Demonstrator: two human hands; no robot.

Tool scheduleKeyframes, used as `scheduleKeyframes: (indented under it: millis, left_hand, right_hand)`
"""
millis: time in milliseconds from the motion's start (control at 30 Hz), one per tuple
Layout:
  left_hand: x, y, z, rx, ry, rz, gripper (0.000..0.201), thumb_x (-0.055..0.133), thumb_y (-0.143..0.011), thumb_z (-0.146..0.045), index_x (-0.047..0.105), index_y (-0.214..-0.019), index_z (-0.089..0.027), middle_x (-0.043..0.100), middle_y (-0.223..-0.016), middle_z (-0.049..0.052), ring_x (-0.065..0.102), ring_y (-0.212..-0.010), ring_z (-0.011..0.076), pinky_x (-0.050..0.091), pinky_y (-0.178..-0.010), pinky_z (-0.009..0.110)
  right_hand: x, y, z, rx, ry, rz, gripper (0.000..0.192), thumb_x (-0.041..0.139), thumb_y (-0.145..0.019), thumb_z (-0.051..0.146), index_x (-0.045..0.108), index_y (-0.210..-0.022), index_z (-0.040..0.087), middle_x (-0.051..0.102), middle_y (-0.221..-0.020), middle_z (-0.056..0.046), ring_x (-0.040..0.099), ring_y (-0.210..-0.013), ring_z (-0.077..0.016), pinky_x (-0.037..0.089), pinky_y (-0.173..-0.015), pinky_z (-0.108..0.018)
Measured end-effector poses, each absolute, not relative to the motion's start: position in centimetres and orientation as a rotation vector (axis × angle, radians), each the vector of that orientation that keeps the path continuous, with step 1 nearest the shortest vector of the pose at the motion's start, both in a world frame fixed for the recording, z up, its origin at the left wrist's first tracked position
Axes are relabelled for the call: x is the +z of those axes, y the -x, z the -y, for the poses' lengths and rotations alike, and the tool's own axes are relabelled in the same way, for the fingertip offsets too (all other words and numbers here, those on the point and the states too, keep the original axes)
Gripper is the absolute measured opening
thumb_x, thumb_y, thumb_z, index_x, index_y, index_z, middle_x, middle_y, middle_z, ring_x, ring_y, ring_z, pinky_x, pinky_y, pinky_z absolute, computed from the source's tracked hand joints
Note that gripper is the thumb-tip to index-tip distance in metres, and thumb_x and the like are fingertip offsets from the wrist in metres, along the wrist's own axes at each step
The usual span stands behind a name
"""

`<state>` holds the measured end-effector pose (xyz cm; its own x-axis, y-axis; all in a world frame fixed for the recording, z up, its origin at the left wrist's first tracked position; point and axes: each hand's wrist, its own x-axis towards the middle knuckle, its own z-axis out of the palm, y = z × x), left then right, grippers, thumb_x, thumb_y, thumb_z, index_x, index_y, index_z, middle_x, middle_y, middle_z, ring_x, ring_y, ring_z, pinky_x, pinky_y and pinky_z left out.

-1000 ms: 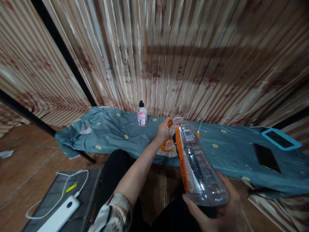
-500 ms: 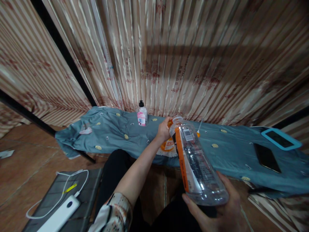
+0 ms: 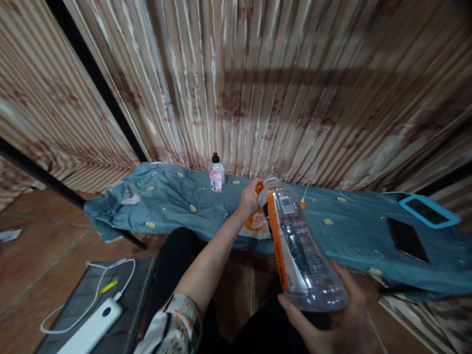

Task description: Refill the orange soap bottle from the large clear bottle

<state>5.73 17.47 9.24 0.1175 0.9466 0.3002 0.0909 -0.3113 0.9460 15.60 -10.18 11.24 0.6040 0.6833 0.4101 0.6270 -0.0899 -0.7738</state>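
Blue cloth bears pump bottle, phones

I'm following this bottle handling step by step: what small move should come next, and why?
Probably a twist of the left hand at the neck while the right hand steadies the base. The clear bottle is tilted with its mouth toward the blue-covered table, and the left hand's fingers are closed at the top, by something orange. Whether a cap is on cannot be told.
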Motion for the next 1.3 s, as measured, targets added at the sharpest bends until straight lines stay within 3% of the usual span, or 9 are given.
scheduleKeyframes:
  millis: [100,300,467,600,800,1000,1167,1300]
  left_hand:
    - [9.3,-5.7,-17.4,1.301,-1.571,-1.055,0.03,0.081,-0.073,-0.023,0.068,-0.099,-0.017,0.074,-0.091,0.001,0.069,-0.088,0.019,0.053,-0.085,0.029]
    - [9.7,-5.6,-17.2,1.298,-1.564,-1.064,0.028,0.082,-0.072,-0.024,0.067,-0.095,-0.019,0.073,-0.087,0.0,0.068,-0.086,0.0189,0.052,-0.081,0.027]
    - [9.8,-5.6,-17.0,1.311,-1.582,-1.065,0.023,0.08,-0.073,-0.024,0.067,-0.092,-0.02,0.072,-0.085,-0.001,0.068,-0.084,0.0187,0.052,-0.081,0.028]
    - [9.7,-5.5,-17.1,1.318,-1.586,-1.064,0.025,0.081,-0.073,-0.022,0.067,-0.093,-0.02,0.071,-0.083,-0.001,0.067,-0.081,0.0181,0.053,-0.081,0.028]
    - [9.4,-5.7,-17.3,1.335,-1.6,-1.051,0.024,0.08,-0.074,-0.025,0.066,-0.092,-0.018,0.068,-0.081,-0.001,0.065,-0.079,0.0171,0.051,-0.078,0.027]
    - [9.7,-5.6,-17.2,1.332,-1.627,-1.068,0.023,0.08,-0.074,-0.024,0.066,-0.091,-0.018,0.069,-0.081,-0.001,0.065,-0.079,0.017,0.052,-0.078,0.027]
    - [9.5,-5.7,-17.3,1.334,-1.599,-1.06,0.023,0.08,-0.073,-0.023,0.067,-0.092,-0.019,0.07,-0.082,-0.001,0.066,-0.08,0.0174,0.052,-0.078,0.027]
    - [9.2,-5.7,-17.4,1.337,-1.597,-1.059,0.026,0.082,-0.072,-0.023,0.067,-0.093,-0.019,0.071,-0.084,-0.001,0.067,-0.081,0.0178,0.052,-0.08,0.028]
  right_hand:
    - [9.9,-16.8,10.2,0.008,1.682,1.215,0.114,0.091,-0.053,0.066,0.051,-0.146,0.013,0.069,-0.128,-0.025,0.076,-0.097,-0.0431,0.064,-0.074,-0.054]
    - [11.3,-15.6,10.1,0.017,1.783,1.089,0.116,0.077,-0.058,0.083,0.051,-0.147,0.014,0.071,-0.127,-0.023,0.075,-0.098,-0.0429,0.061,-0.081,-0.059]
    - [12.8,-14.5,10.1,0.02,1.777,1.079,0.113,0.074,-0.062,0.085,0.052,-0.146,0.012,0.069,-0.128,-0.024,0.075,-0.098,-0.0417,0.061,-0.081,-0.058]
    - [12.9,-14.3,10.2,0.093,1.804,1.021,0.119,0.072,-0.059,0.089,0.051,-0.146,0.011,0.069,-0.127,-0.025,0.073,-0.101,-0.0466,0.059,-0.084,-0.066]
    - [12.6,-14.7,10.1,0.043,1.76,1.091,0.114,0.075,-0.063,0.083,0.05,-0.147,0.009,0.07,-0.125,-0.024,0.075,-0.097,-0.0388,0.063,-0.082,-0.055]
    - [11.9,-15.2,10.1,-0.075,1.749,1.17,0.11,0.076,-0.063,0.082,0.053,-0.145,0.012,0.072,-0.122,-0.022,0.076,-0.093,-0.0403,0.063,-0.076,-0.054]
    - [12.2,-14.8,10.2,-0.009,1.811,1.087,0.115,0.07,-0.063,0.088,0.052,-0.147,0.011,0.071,-0.125,-0.024,0.075,-0.097,-0.0422,0.062,-0.081,-0.059]
    - [11.3,-15.8,10.1,-0.001,1.707,1.165,0.11,0.08,-0.065,0.076,0.049,-0.149,0.012,0.069,-0.127,-0.024,0.076,-0.099,-0.0406,0.063,-0.082,-0.056]
